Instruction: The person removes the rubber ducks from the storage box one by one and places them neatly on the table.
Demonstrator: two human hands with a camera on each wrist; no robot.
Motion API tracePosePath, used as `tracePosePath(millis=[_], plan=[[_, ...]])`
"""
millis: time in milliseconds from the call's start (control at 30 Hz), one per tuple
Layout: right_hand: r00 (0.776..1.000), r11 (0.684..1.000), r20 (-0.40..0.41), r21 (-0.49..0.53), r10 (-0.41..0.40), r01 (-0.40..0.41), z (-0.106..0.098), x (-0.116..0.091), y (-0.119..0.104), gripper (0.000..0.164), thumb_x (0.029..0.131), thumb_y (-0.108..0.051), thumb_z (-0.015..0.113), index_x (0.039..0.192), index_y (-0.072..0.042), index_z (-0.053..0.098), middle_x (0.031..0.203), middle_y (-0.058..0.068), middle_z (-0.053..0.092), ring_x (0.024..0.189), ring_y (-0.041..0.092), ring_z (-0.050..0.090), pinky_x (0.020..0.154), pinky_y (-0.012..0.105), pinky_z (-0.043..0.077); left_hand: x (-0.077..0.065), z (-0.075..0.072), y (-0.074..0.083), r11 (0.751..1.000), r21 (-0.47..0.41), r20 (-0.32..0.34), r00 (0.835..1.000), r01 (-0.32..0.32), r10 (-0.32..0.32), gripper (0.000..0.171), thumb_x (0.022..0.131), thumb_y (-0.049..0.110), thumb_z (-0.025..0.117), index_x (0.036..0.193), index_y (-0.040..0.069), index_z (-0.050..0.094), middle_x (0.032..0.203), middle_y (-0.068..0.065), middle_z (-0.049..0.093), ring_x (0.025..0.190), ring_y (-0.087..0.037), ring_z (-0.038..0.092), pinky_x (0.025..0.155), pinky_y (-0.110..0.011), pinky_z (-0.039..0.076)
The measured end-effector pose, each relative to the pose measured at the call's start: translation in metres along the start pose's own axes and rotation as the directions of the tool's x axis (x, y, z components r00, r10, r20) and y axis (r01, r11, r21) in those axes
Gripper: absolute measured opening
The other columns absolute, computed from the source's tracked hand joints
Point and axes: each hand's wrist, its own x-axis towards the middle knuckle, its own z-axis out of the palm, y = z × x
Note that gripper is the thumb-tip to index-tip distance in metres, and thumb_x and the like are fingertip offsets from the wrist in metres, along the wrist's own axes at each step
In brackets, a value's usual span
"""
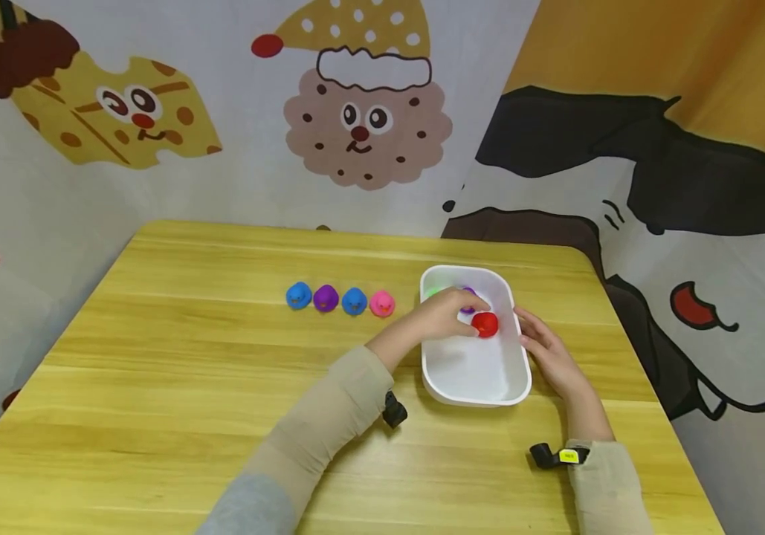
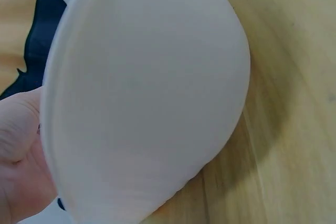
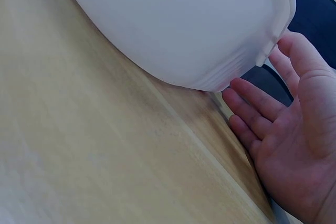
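Note:
A white plastic bin (image 1: 476, 371) stands on the table, with a red rubber duck (image 1: 485, 325), a purple toy (image 1: 467, 290) and a light green toy (image 1: 433, 292) inside. My left hand (image 1: 447, 315) reaches over its left rim and pinches the red duck between thumb and fingers. Those fingers partly cover the purple toy. Along the bin's right outer side lies my right hand (image 1: 552, 357), fingers extended and touching the wall near the rim. The right wrist view shows this hand (image 3: 294, 129) beside the bin; the left wrist view shows mostly the bin's outer wall (image 2: 147, 87).
Left of the bin, a row of small ducks runs across the wooden table (image 1: 175, 371): a blue duck (image 1: 298, 296), a purple duck (image 1: 325, 298), another blue duck (image 1: 354, 302) and a pink duck (image 1: 382, 303). A cartoon-printed curtain (image 1: 221, 200) hangs behind the table.

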Motion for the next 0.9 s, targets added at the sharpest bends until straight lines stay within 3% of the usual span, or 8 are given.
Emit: tracePosePath(millis=[333, 900], plan=[[1.0, 1.0, 0.0, -0.023, -0.006, 0.006, -0.001, 0.001, 0.0, 0.051, 0.102, -0.014, 0.045, 0.151, -0.009, 0.028, 0.145, 0.036, 0.025, 0.117, 0.002, 0.046, 0.092, 0.016, 0.039, 0.02, 0.008, -0.008, 0.997, 0.025, 0.037, 0.996, 0.075, -0.076, 0.04, 0.085, 0.005, 0.072, 0.124, 0.006, 0.064, 0.121, -0.004, 0.064, 0.111, -0.019, 0.056, 0.091, -0.014, 0.037], [1.0, 1.0, 0.009, -0.011, -0.006, 0.006, 0.0, 0.001, -0.002, 0.051, 0.102, -0.013, 0.044, 0.151, -0.009, 0.028, 0.145, 0.036, 0.024, 0.118, 0.002, 0.046, 0.093, 0.017, 0.039, 0.034, 0.025, -0.016, 0.993, 0.058, 0.061, 0.992, 0.103, -0.107, 0.039, 0.083, 0.002, 0.073, 0.121, 0.009, 0.067, 0.119, -0.001, 0.065, 0.105, -0.01, 0.055, 0.089, -0.012, 0.035]])
